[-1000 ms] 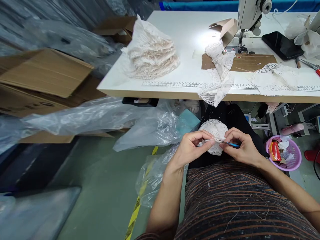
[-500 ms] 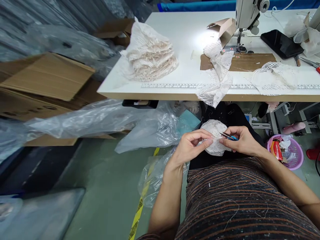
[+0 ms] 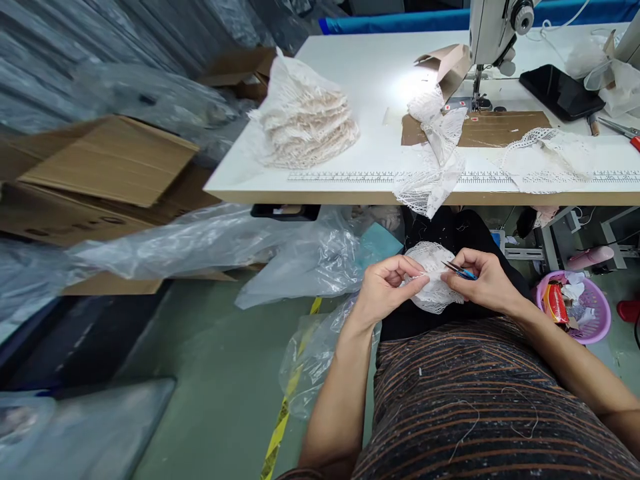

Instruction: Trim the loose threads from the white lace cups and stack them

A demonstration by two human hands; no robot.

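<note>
Over my lap lies a round piece of white lace (image 3: 436, 293). My left hand (image 3: 393, 287) pinches its left edge between thumb and fingertips. On the right side, my right hand (image 3: 477, 279) is closed around small blue-handled snips (image 3: 461, 271), whose dark tips point up and left over the lace. Whether the right fingertips also grip the fabric is hard to tell. On the table above, a stack of white lace pieces (image 3: 310, 120) sits at the left, and more lace (image 3: 435, 167) hangs over the front edge below the sewing machine (image 3: 493, 33).
The white table (image 3: 370, 60) has a printed ruler along its front. A black phone (image 3: 561, 92), lace (image 3: 545, 160) and red-handled scissors (image 3: 623, 130) lie at its right. A pink basket (image 3: 603, 317) stands on the floor at right; cardboard boxes (image 3: 110, 160) and plastic sheeting (image 3: 200, 240) are at left.
The view has shifted slightly, so the table and boxes appear a little lower and further right. My right hand has moved slightly away from my left; both keep their grips.
</note>
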